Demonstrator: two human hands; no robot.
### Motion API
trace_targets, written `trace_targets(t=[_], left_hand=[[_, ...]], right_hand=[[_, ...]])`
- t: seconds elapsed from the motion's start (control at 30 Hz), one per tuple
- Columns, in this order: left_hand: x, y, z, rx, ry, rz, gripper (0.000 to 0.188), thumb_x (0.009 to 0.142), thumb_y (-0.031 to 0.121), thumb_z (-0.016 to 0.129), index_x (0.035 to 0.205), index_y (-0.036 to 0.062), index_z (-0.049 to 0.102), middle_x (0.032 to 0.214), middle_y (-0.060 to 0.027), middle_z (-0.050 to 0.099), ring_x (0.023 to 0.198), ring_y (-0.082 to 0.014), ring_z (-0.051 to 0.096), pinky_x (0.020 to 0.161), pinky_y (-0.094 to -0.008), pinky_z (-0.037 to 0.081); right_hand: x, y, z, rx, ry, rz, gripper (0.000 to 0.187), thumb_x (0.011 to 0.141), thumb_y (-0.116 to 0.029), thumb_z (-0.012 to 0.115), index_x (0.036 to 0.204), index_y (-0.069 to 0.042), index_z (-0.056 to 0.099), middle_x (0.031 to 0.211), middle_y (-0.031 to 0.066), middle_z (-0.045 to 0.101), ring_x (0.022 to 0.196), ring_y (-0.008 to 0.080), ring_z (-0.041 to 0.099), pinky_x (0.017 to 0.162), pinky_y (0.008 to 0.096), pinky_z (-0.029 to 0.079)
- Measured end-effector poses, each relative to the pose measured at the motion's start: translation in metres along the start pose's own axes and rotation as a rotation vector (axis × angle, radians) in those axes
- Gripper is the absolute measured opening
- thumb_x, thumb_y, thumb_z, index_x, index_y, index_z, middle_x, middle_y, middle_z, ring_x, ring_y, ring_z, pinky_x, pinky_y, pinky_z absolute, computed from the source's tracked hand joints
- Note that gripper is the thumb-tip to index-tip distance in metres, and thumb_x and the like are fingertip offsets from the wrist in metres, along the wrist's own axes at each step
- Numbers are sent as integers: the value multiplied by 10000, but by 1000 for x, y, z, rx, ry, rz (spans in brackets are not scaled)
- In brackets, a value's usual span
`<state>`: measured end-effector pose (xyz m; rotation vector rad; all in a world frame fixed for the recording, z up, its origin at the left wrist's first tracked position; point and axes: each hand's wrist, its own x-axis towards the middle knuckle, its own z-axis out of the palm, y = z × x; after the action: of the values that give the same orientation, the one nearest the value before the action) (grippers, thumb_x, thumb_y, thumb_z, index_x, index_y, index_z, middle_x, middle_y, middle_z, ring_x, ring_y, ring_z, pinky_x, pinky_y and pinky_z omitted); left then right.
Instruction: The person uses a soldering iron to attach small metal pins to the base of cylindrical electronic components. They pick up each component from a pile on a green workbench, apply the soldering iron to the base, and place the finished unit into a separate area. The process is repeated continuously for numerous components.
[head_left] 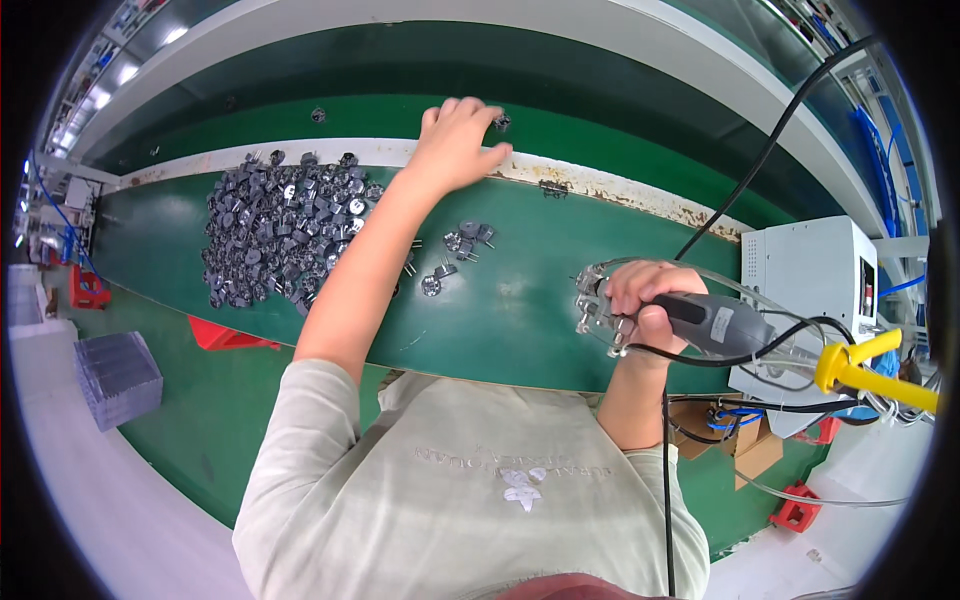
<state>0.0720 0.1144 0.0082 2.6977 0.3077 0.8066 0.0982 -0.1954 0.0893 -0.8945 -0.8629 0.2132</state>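
Observation:
My left hand [458, 145] reaches over the pale, rust-spotted rail to the green strip beyond it. Its fingers are spread, with the thumb apart. By the forefinger's tip lies a small dark part [502, 122], seemingly touched but not gripped. My right hand [648, 295] is wrapped round a grey electric screwdriver [712, 322] with a black cable and a clear hose. The tool's clear-cased tip [597, 302] points left, over the green bench. Between the hands sit several loose dark round parts with metal pins [466, 240].
A large heap of the same parts [275, 225] covers the bench's left side. A light grey machine [800, 275] stands at the right, beside a yellow holder [850, 368]. One more part [318, 115] is on the far strip. The rail [620, 190] edges the bench [540, 300].

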Motion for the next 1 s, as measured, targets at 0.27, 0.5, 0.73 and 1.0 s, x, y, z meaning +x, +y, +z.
trace_targets(t=[0.27, 0.5, 0.73, 1.0], left_hand=[[-72, 62, -58, -100, -533, 89, 306, 797, 193, 802, 1080, 98, 736, 1036, -61, 697, 1094, -246, 595, 1023, -412, 372], [-91, 106, -23, -275, -442, 114, 315, 796, 217, 809, 1082, 105, 737, 1128, -40, 715, 1106, -228, 614, 1000, -407, 415], [-103, 115, -29, -204, -372, 144, 367, 772, 219, 827, 1103, 86, 738, 1296, -65, 669, 1211, -252, 580, 1013, -427, 428], [-110, 111, -23, -300, -513, 182, 393, 765, 279, 838, 1085, 75, 735, 1065, -58, 657, 1038, -268, 605, 922, -401, 461]], right_hand=[[-7, 2, -10, -63, -8, 17, 315, 814, -101, 860, 972, -18, 601, 712, 90, 621, 640, 216, 616, 656, 385, 559], [-10, -3, -4, -13, -40, 5, 357, 844, -182, 876, 997, -25, 593, 714, 79, 623, 631, 216, 608, 642, 389, 547], [-15, -8, -11, -54, -14, 22, 385, 844, -225, 883, 978, -26, 582, 715, 78, 621, 630, 213, 613, 648, 396, 554], [-11, -8, -12, 37, -34, 13, 382, 872, -258, 859, 969, -18, 577, 711, 90, 618, 603, 215, 606, 631, 411, 553]])
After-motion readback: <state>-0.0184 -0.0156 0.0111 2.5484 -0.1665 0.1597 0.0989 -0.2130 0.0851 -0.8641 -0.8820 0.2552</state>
